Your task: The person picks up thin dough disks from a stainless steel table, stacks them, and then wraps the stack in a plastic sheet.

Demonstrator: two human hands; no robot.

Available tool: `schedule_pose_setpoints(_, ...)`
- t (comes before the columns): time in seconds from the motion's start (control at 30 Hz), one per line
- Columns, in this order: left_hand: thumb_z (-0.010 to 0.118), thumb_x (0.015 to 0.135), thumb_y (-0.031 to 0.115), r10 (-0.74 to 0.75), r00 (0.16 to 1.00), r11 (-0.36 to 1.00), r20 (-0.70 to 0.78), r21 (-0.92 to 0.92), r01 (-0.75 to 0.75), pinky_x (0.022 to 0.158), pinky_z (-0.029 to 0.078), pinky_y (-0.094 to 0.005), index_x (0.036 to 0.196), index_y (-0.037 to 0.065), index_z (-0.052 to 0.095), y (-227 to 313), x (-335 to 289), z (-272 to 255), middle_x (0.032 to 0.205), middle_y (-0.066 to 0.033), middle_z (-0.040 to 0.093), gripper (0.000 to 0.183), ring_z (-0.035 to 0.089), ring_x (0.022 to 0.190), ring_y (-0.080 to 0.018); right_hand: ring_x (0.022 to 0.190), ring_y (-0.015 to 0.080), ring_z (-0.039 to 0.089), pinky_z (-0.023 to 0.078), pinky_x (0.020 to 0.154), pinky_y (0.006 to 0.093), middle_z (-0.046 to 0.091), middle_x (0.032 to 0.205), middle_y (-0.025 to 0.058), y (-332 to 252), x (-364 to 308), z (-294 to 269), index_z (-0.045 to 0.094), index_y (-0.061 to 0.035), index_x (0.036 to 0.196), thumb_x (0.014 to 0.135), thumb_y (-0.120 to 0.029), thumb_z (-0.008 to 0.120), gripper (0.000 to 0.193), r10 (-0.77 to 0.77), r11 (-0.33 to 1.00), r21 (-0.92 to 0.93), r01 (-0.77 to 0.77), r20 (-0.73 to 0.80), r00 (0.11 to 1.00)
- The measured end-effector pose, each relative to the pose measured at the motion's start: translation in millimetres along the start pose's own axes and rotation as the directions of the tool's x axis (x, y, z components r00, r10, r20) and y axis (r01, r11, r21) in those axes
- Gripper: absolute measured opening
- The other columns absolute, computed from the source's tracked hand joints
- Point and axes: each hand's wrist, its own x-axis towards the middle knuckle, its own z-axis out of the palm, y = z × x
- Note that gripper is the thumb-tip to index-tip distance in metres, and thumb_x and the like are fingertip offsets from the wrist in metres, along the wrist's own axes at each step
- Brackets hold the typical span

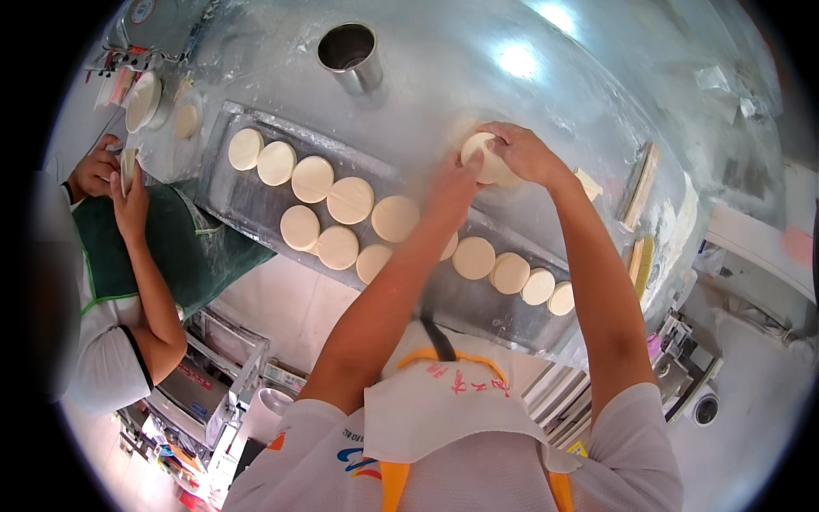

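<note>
**Head view: dough rounds on a floured steel bench, one piece in hand**

Item in hand: a pale dough piece [485, 156], lying on the bench just beyond the tray. The right hand [522, 152] cups over its far side, fingers curled around the edge. The left hand [452, 183] presses against its near side with fingers held together. Both hands touch the dough; neither lifts it clear of the surface.

Finished stock: a long metal tray [247, 200] runs diagonally across the bench and carries two loose rows of flattened dough discs [350, 200], roughly a dozen or more, some overlapping at the edges. The row ends near the bench's right edge with smaller discs [538, 286]. Judged from this, most of a batch is already shaped and laid out, with the held piece yet to join it. How much raw dough remains cannot be told.

Surface: a stainless steel bench [529, 77], dusted with flour and reflecting ceiling lights. A steel cup [350, 53] stands near the far edge. Flat wooden tools [640, 183] lie at the right.

Room: a second person in a green apron [183, 247] stands at the left, holding a dough disc upright [128, 169] between both hands. More discs and a bowl [143, 101] sit at the bench's far-left corner. Shelving and small machines show below the bench, over a pale floor.
</note>
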Motion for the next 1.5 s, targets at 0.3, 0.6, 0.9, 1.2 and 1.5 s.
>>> schedule_pose_setpoints(0.3, 0.066, 0.109, 0.024, 0.173, 0.971, 0.984, -0.164, 0.066, -0.165, 0.083, 0.07, -0.0384, 0.128, -0.012, 0.053, 9.3, 19.8, 5.1, 0.125, -0.0223, 0.067, 0.042, 0.078, 0.104, -0.0283, 0.122, 0.0357, 0.064, 0.052, 0.108, 0.044, 0.067, 0.136, 0.0179, -6.3, 28.7, 15.6, 0.068, -0.0105, 0.143, 0.105, -0.006, 0.056, 0.04, -0.144, 0.976, 0.148, 0.158, -0.104, 0.984)
schedule_pose_setpoints(0.6, 0.071, 0.106, 0.036, 0.076, 0.971, 0.88, -0.228, 0.473, 0.042, 0.06, 0.065, -0.034, 0.118, -0.008, 0.054, 37.1, 12.0, 8.6, 0.095, -0.0188, 0.076, 0.049, 0.079, 0.072, -0.0228, 0.117, 0.0367, 0.065, 0.054, 0.1, 0.0448, 0.074, 0.122, 0.0157, 7.9, 29.9, 26.6, 0.074, -0.0039, 0.123, 0.096, -0.008, 0.069, 0.028, -0.146, 0.976, 0.105, 0.19, -0.326, 0.934)
schedule_pose_setpoints(0.9, 0.073, 0.105, 0.026, 0.123, 0.97, 0.879, -0.211, 0.477, -0.007, 0.057, 0.065, -0.0338, 0.114, -0.006, 0.053, 25.3, 10.6, -2.7, 0.088, -0.0165, 0.077, 0.039, 0.078, 0.068, -0.0211, 0.109, 0.0332, 0.067, 0.057, 0.095, 0.0438, 0.079, 0.113, 0.0108, 0.6, 20.8, 42.4, 0.084, -0.0058, 0.104, 0.09, -0.013, 0.079, 0.017, -0.193, 0.981, -0.098, 0.167, -0.582, 0.79)
schedule_pose_setpoints(1.2, 0.073, 0.105, 0.023, 0.153, 0.968, 0.87, -0.199, 0.492, -0.036, 0.06, 0.063, -0.0333, 0.117, -0.006, 0.05, 24.9, 9.9, -3.9, 0.087, -0.0183, 0.078, 0.039, 0.079, 0.068, -0.0239, 0.105, 0.0321, 0.069, 0.057, 0.092, 0.0438, 0.077, 0.111, 0.0126, 3.0, 14.6, 45.1, 0.077, -0.0051, 0.116, 0.092, -0.007, 0.076, 0.024, -0.283, 0.957, -0.204, 0.205, -0.516, 0.809)
schedule_pose_setpoints(1.5, 0.071, 0.094, 0.012, 0.383, 0.915, 0.531, 0.125, 0.781, -0.329, 0.102, 0.057, -0.0407, 0.145, -0.001, 0.05, 25.3, -48.8, -49.9, 0.128, -0.0177, 0.072, 0.056, 0.071, 0.122, -0.0251, 0.1, 0.0279, 0.069, 0.055, 0.092, 0.0371, 0.071, 0.11, 0.0123, -70.8, -83.9, -17.7, 0.074, -0.0015, 0.119, 0.093, 0.002, 0.074, 0.026, -0.227, 0.964, 0.108, 0.244, -0.152, 0.962)
